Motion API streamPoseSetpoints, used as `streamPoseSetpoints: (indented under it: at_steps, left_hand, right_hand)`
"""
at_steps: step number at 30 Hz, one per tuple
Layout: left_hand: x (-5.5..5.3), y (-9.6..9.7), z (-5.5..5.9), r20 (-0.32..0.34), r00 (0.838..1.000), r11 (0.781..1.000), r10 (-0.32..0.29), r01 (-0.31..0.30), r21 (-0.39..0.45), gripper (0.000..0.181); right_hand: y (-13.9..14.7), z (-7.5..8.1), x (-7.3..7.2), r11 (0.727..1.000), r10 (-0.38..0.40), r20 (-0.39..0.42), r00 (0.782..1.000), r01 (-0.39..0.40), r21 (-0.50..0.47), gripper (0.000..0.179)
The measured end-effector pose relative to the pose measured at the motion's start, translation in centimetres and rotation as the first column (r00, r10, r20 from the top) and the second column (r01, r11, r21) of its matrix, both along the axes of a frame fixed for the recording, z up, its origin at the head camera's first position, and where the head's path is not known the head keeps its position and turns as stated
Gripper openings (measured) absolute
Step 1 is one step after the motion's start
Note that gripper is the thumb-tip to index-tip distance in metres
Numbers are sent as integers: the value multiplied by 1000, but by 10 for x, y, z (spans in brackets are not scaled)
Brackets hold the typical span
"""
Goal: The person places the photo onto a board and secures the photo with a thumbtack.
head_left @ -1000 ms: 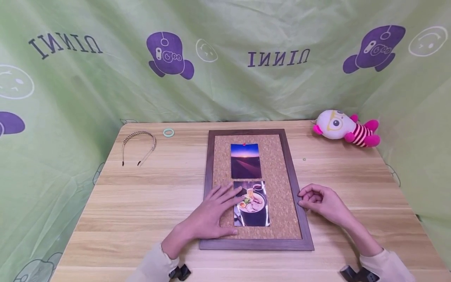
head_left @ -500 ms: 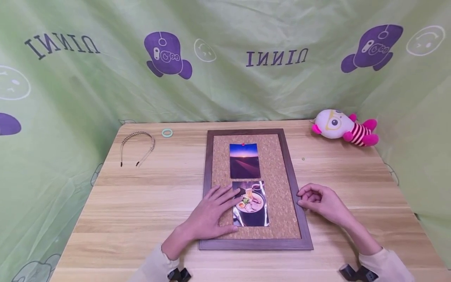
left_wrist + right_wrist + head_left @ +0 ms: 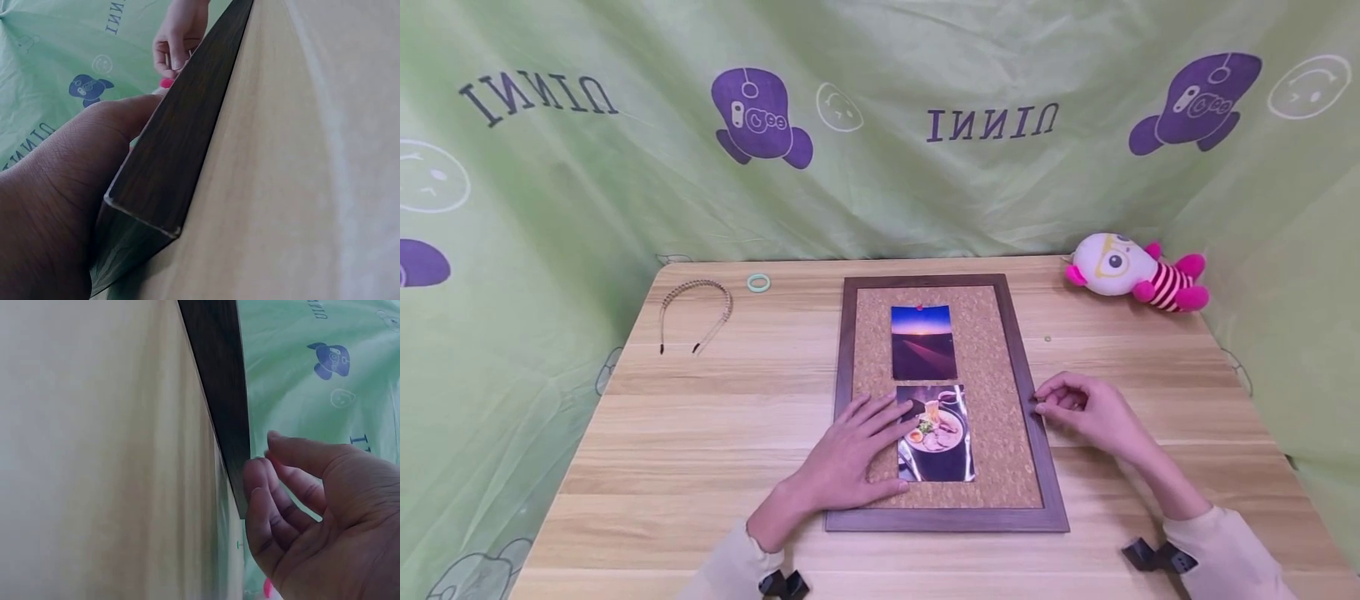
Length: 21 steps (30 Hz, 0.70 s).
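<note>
My left hand (image 3: 847,457) lies spread over the lower left of a framed cork board (image 3: 1007,450), its fingertips pressing the left edge of a ramen photo (image 3: 936,442). Above that photo is a sunset photo (image 3: 922,343), with a red pushpin (image 3: 919,307) at its top edge. In the left wrist view the same hand stays close to the board's dark frame (image 3: 181,125). At the right side of the frame is my right hand (image 3: 1093,417), thumb and index fingertips brought close together. Whether they pinch something small is unclear, also in the right wrist view, where its fingers (image 3: 265,528) are curled.
A headband (image 3: 697,285) and a pale green ring (image 3: 758,282) lie at the table's back left. A pink and white plush toy (image 3: 1138,271) rests at the back right. One tiny greenish piece (image 3: 1048,339) lies right of the board. Green patterned cloth (image 3: 880,192) surrounds the table (image 3: 700,450).
My right hand has shifted slightly away from me along the frame's right side. The left hand, photos and board stay in place.
</note>
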State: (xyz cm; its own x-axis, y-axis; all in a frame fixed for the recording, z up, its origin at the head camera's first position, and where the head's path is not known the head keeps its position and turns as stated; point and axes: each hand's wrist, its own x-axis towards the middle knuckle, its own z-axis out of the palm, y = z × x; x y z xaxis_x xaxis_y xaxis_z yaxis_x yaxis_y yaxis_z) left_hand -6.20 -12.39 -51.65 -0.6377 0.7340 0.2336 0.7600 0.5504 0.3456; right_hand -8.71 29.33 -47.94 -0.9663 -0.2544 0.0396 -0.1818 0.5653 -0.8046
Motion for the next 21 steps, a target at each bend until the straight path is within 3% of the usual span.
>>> streamPoseSetpoints:
  at_steps: [14,21]
  left_hand:
    - [0,0,-2,-17,1000,1000,3,-4,-15,83]
    - [0,0,0,-17,1000,1000,6,-6,-15,83]
  right_hand:
    - [6,4,-36,990,-134,-36,990,132,-55,21]
    - [8,5,-45,982,-160,11,987,161,-101,28]
